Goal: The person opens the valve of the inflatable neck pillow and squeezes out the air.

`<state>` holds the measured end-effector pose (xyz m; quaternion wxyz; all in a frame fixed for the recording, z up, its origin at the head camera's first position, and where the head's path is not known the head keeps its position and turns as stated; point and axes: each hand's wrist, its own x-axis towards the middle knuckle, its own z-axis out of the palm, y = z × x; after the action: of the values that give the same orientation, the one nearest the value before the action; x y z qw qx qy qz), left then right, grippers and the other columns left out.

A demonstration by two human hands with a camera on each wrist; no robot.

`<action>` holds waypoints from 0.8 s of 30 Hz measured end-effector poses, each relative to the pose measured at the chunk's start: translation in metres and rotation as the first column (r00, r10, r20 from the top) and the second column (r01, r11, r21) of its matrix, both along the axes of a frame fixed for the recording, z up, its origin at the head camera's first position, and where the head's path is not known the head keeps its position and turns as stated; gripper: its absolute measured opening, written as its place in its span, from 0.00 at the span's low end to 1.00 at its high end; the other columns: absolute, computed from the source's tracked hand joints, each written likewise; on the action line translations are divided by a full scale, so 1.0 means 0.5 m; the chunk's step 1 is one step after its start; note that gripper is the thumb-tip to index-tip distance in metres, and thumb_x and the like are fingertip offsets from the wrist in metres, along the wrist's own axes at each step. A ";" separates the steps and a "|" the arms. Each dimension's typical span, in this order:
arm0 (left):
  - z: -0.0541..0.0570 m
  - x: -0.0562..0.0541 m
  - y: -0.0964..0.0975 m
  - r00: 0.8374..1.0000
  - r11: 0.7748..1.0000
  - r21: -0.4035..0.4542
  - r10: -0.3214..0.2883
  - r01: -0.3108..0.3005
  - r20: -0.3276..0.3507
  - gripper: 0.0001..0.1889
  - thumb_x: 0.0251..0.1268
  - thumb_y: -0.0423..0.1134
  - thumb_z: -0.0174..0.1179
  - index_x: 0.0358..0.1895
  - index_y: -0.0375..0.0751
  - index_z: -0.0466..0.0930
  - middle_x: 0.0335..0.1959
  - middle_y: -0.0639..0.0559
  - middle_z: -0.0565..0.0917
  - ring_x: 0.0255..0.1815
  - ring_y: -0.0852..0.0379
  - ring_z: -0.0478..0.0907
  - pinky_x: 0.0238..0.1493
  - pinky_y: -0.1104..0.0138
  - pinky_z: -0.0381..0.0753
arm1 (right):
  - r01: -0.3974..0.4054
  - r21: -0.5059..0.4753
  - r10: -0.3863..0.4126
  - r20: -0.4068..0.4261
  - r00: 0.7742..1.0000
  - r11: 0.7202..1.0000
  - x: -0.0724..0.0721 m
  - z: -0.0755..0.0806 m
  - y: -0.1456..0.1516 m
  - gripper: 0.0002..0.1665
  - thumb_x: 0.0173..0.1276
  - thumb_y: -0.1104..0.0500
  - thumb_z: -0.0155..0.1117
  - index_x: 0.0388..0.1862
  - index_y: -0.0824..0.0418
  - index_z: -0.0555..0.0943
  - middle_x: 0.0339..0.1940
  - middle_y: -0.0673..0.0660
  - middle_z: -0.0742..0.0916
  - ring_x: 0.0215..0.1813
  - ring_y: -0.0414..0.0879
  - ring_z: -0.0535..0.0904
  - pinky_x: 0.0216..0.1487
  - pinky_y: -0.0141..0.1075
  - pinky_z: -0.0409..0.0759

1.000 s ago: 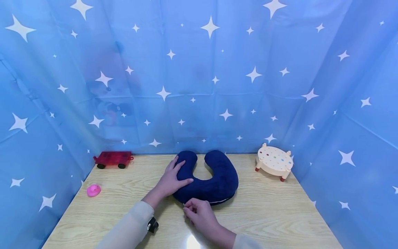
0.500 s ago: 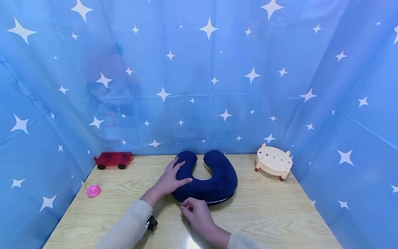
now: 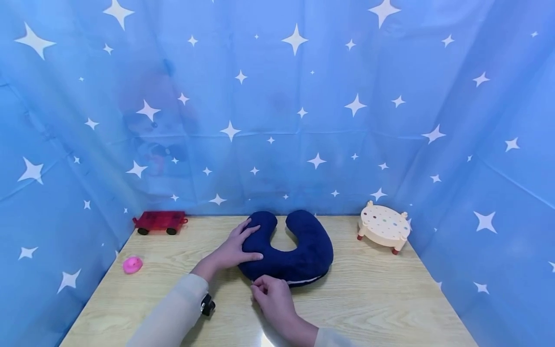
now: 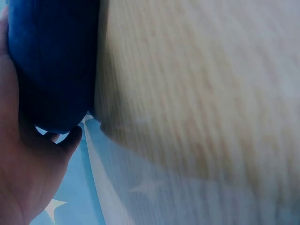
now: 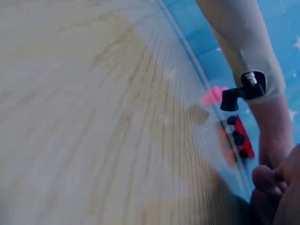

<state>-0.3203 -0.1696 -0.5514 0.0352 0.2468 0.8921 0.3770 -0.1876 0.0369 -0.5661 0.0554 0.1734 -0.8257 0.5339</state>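
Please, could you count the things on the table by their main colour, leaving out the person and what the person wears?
Dark blue: 1, the U-shaped pillow
Red: 1, the wheeled cart
Pink: 1, the small toy
Cream: 1, the dotted stool
Total: 4

The place appears to be a makeshift curtained booth, as blue, star-printed curtains (image 3: 269, 91) hang behind and along both sides of a light wood-grain surface (image 3: 381, 299).

Left hand (image 3: 233, 247) farther forward, fingers (image 3: 250, 231) spread, right hand (image 3: 276, 300) pinching
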 end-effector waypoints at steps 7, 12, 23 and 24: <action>-0.005 -0.001 0.005 1.000 1.000 0.004 0.015 -0.015 -0.011 0.50 0.69 0.64 0.75 0.90 0.58 0.62 0.93 0.48 0.44 0.91 0.33 0.43 0.81 0.31 0.59 | 0.014 -0.002 -0.014 0.018 1.000 1.000 -0.009 0.003 -0.019 0.06 0.75 0.67 0.73 0.35 0.63 0.90 0.22 0.45 0.89 0.20 0.28 0.77 0.28 0.27 0.78; -0.009 0.000 0.002 0.999 1.000 0.009 0.027 -0.027 -0.019 0.50 0.69 0.65 0.75 0.89 0.59 0.62 0.93 0.46 0.46 0.91 0.33 0.44 0.80 0.31 0.61 | 0.033 0.009 -0.033 0.021 0.999 0.999 -0.012 0.007 -0.038 0.06 0.75 0.67 0.73 0.34 0.62 0.90 0.21 0.44 0.89 0.21 0.28 0.79 0.30 0.27 0.78; -0.010 0.001 0.003 0.999 0.999 -0.009 0.042 -0.043 -0.032 0.51 0.68 0.65 0.76 0.89 0.57 0.63 0.93 0.44 0.48 0.90 0.32 0.46 0.80 0.32 0.63 | 0.118 0.059 -0.118 0.000 0.993 0.991 -0.020 -0.002 -0.074 0.07 0.75 0.65 0.75 0.34 0.57 0.91 0.19 0.40 0.88 0.21 0.26 0.78 0.36 0.29 0.79; -0.011 0.000 0.004 0.999 0.999 -0.010 0.043 -0.043 -0.034 0.51 0.68 0.65 0.76 0.89 0.57 0.63 0.93 0.43 0.49 0.90 0.32 0.46 0.79 0.32 0.64 | 0.125 0.063 -0.125 -0.006 0.992 0.990 -0.022 -0.004 -0.076 0.07 0.75 0.65 0.75 0.34 0.57 0.92 0.19 0.39 0.88 0.23 0.26 0.79 0.37 0.30 0.80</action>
<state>-0.3201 -0.1677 -0.5567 0.0134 0.2337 0.8997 0.3685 -0.1985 -0.0009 -0.5680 0.0841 0.1236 -0.8515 0.5026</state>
